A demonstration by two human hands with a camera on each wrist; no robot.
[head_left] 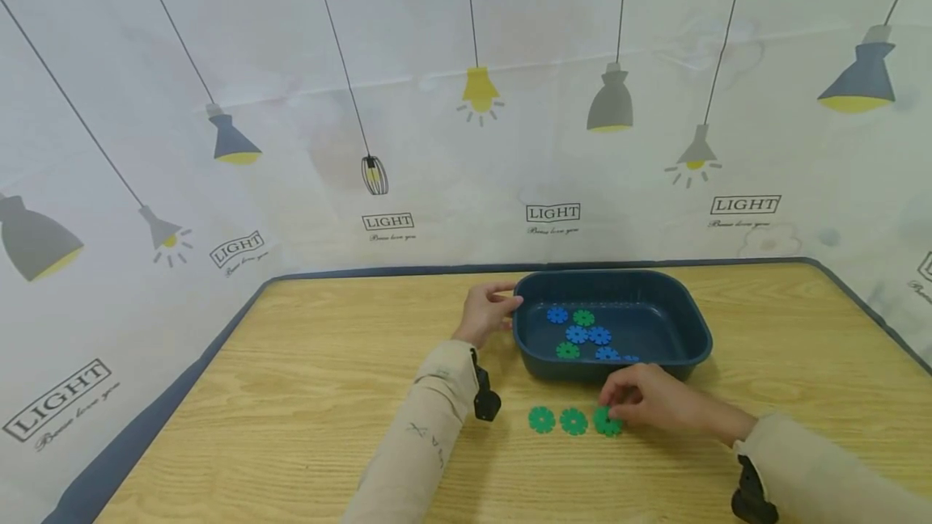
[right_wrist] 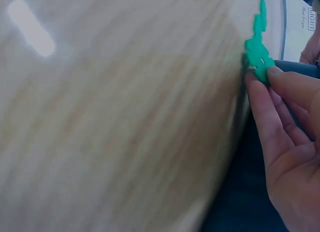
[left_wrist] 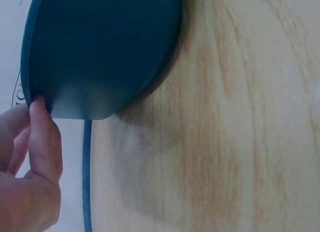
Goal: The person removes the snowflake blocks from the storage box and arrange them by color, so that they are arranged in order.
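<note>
A dark blue plastic basin (head_left: 677,310) stands toward the back of the table. At its left end my left hand (head_left: 484,314) grips the rim between thumb and fingers; the left wrist view shows the fingertips (left_wrist: 39,104) on the basin's edge. In front of the basin, my right hand (head_left: 655,399) pinches a green notched disc (head_left: 604,423) between thumb and fingers. Two more green notched discs (head_left: 542,420) lie flat to its left, making a row. Inside the basin are several blue notched discs (head_left: 557,314) and two green ones (head_left: 568,350).
The wood-grain table (head_left: 306,427) runs back to a dark-edged wall covering (head_left: 422,184) printed with hanging lamps. Each sleeve carries a black wrist mount (head_left: 485,396) at the cuff. The basin's near wall (head_left: 561,369) rises behind the row of discs.
</note>
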